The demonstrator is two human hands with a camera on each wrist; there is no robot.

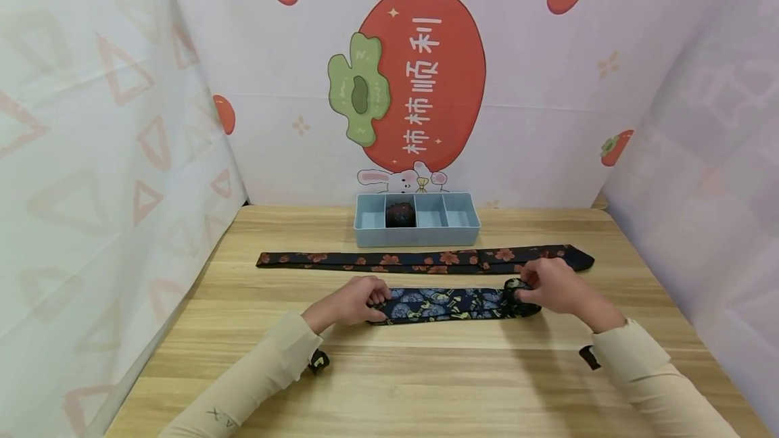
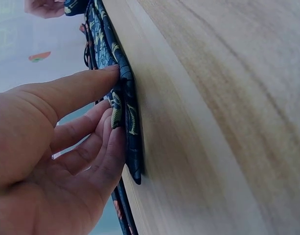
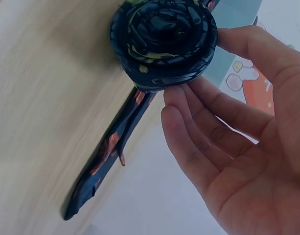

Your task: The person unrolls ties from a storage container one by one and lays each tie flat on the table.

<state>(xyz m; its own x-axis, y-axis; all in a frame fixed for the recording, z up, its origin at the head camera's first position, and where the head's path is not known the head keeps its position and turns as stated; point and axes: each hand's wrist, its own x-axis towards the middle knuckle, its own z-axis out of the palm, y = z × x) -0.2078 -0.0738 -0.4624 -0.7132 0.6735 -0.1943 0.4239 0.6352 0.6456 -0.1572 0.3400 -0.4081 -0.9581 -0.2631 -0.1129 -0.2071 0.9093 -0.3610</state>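
Note:
A dark blue necktie (image 1: 435,305) with blue and yellow patterns lies across the table, its right part wound into a roll (image 3: 164,41). At its flat left end my left hand (image 1: 355,301) pinches the fabric, thumb on one face and fingers on the other, as the left wrist view shows. My right hand (image 1: 554,286) grips the roll between thumb and fingertips, and the coils face the right wrist camera. Behind this tie, a second necktie (image 1: 365,262), black with orange-red flowers, is stretched out full length with its pointed end to the right.
Against the back stands a light blue box (image 1: 416,238) with several compartments. A dark rolled bundle (image 1: 400,215) sits in its second compartment from the left. Printed cloth walls (image 1: 523,134) enclose the wooden table (image 1: 426,384) at the back and both sides.

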